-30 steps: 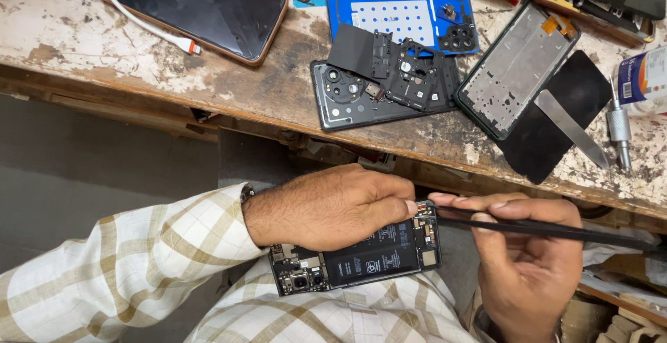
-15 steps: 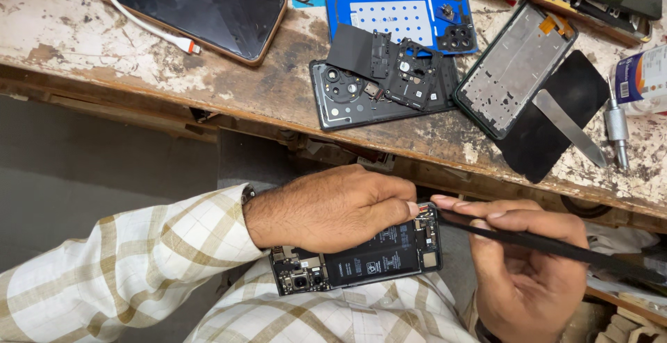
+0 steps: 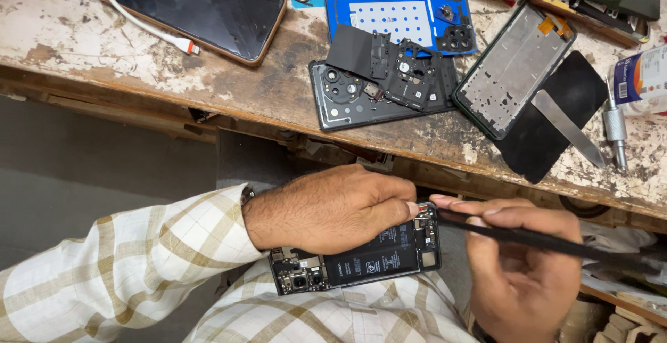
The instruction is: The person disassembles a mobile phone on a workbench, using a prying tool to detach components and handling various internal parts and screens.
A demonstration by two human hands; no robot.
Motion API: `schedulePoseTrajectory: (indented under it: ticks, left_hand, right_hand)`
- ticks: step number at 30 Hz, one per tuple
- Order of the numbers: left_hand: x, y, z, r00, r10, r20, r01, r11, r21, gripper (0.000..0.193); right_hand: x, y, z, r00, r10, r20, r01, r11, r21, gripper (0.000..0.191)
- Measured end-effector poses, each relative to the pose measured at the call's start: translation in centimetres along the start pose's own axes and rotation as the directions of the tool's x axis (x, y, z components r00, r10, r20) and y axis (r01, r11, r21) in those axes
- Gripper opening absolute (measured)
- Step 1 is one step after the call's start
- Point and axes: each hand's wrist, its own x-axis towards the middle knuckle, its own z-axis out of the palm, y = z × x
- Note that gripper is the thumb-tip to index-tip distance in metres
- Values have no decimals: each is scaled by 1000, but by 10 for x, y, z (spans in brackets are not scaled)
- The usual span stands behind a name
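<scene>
The left hand (image 3: 333,207) grips the opened phone (image 3: 358,259) over the lap, below the bench (image 3: 104,51). The right hand (image 3: 521,266) pinches a thin black tool (image 3: 528,239) at its top corner. The phone looks light, stiff and fragile inside; hold it by the frame edges.

My left hand (image 3: 333,207) covers the opened phone's (image 3: 361,256) upper edge — the black tool's (image 3: 528,237) tip is too small to tell, and its far end blurs out.
</scene>
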Motion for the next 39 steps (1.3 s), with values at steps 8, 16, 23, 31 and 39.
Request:
schedulePoseTrajectory:
  ticks: [8, 16, 23, 31, 39]
  left_hand:
    - [0, 0, 1, 1000, -2, 17, 2, 1000, -7, 40]
    - [0, -4, 2, 1000, -6, 17, 7, 1000, -26, 40]
    - [-1, -5, 4, 999, 28, 17, -27, 1000, -8, 39]
    - [0, -4, 4, 999, -11, 52, 13, 999, -33, 37]
    - [-1, -5, 5, 999, 25, 29, -25, 999, -23, 37]
  right_hand:
    - [10, 4, -5, 989, 147, -2, -145, 980, 134, 22]
    - [7, 4, -5, 988, 150, 20, -149, 988, -34, 22]
    - [16, 3, -13, 963, 250, 102, -253, 967, 24, 22]
    - [19, 7, -12, 945, 318, 78, -327, 932, 154, 19]
    - [12, 13, -12, 961, 266, 74, -276, 939, 206, 17]
